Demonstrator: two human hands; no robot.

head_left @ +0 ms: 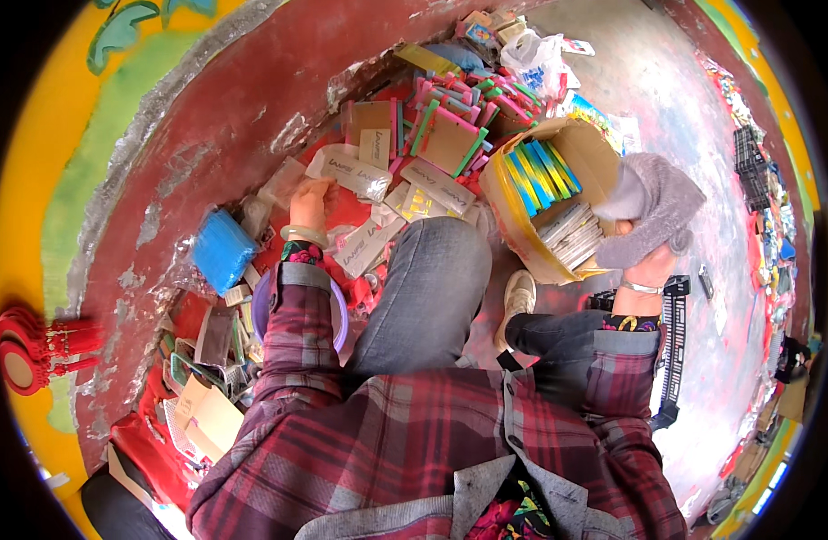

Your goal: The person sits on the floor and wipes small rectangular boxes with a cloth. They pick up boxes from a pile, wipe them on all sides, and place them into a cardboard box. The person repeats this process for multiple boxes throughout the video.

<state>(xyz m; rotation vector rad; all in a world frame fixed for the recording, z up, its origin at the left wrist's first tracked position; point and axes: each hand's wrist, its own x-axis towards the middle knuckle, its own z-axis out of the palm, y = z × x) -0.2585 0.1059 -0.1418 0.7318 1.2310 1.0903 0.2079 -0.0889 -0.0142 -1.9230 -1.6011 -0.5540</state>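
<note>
My left hand (313, 202), with a pale bangle at the wrist, has its fingers curled at the edge of a clear plastic-wrapped packet (352, 173) on the heap. My right hand (650, 267) is closed on a grey fluffy cloth item (659, 209), which hangs over the right side of an open cardboard box (497, 184). Part of that hand is hidden under the cloth. Inside the tilted box stand blue-and-yellow thin packs (542, 176) and a stack of whitish flat pieces (573, 236).
Pink-and-green framed boards (448, 137) lie piled beyond my knee. Several white printed boxes (438, 184) are scattered nearby. A blue plastic-wrapped bundle (223, 250) and a purple round rim (339, 317) are at left. A black crate (673, 355) sits by my right forearm. The peeling red wall (198, 126) curves behind.
</note>
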